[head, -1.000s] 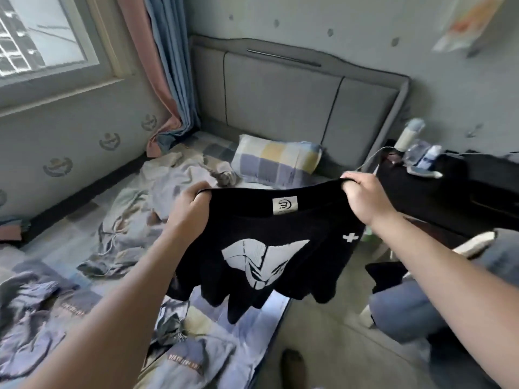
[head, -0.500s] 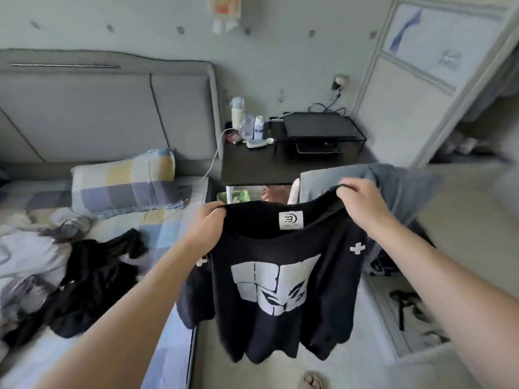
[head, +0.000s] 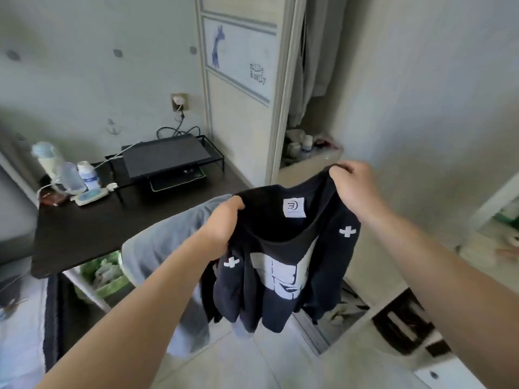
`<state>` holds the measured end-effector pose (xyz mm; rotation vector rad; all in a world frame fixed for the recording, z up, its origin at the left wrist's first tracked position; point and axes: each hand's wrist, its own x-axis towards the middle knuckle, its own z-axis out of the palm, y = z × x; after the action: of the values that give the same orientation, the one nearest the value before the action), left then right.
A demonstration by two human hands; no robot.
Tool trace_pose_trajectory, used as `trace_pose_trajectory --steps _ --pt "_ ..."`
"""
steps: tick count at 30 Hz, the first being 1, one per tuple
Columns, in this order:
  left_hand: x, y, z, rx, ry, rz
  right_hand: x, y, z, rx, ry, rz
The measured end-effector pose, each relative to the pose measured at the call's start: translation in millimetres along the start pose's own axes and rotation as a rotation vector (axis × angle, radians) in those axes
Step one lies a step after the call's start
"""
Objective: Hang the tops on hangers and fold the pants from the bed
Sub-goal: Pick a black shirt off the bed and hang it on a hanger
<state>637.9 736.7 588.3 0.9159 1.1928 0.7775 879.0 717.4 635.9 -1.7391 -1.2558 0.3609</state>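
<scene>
The person stands facing the open wardrobe [head: 311,88] and holds a black top [head: 283,276] up in the air by its shoulders. The left hand [head: 224,223] has its fingers bunched tight round the left shoulder. The right hand [head: 354,189], a little higher and farther off, is curled over the right shoulder and clamped on the cloth. Between them the neckline sags open with the white label [head: 294,206] showing. The body of the top hangs free above the floor [head: 252,360], its white print creased in on itself.

Just behind the top, on the left, a grey garment [head: 165,240] lies draped over what looks like a chair back. Beyond it is the dark worktop [head: 112,223], with bottles [head: 87,175] and a black riser [head: 165,158] towards its far side.

I can see no hanger anywhere, so I'd say the top is being taken to the wardrobe to find one. That is where it could go wrong. Fetching and threading a hanger needs a free hand, and the whole top would then swing from one bunched shoulder. It could slip out and land on the floor. The neck is already pulled wide and could stretch if the hanger is forced in from above. The hanging hem is close to the grey garment, so a careless turn could drag that down too.
</scene>
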Motion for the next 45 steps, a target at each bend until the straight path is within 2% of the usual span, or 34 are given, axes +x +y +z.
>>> trace_pose_trajectory --steps 3,8,13,16,21,27,31,39,45 --pt "39 29 50 -0.100 -0.074 -0.009 38 10 -27 -0.019 0.137 0.037" --pt "108 84 125 -0.148 -0.214 0.040 106 18 -66 -0.040 0.252 0.063" --pt "181 150 177 -0.089 -0.416 0.106 182 13 -101 -0.022 0.427 0.066" --pt "216 198 206 -0.017 -0.575 0.144 228 -3 -120 -0.103 0.543 0.065" --pt "268 277 262 0.164 -0.668 0.309 296 -30 -157 -0.190 0.713 0.016" --pt "295 365 329 0.347 -0.665 0.744 345 -83 -216 -0.278 0.842 -0.040" --pt "289 427 364 0.379 -0.643 0.990 374 -124 -257 -0.402 0.884 -0.070" --pt "249 556 410 0.270 -0.507 1.232 415 -222 -333 -0.565 0.891 -0.050" --pt "203 617 430 0.304 -0.459 1.308 420 -279 -369 -0.616 0.765 0.049"
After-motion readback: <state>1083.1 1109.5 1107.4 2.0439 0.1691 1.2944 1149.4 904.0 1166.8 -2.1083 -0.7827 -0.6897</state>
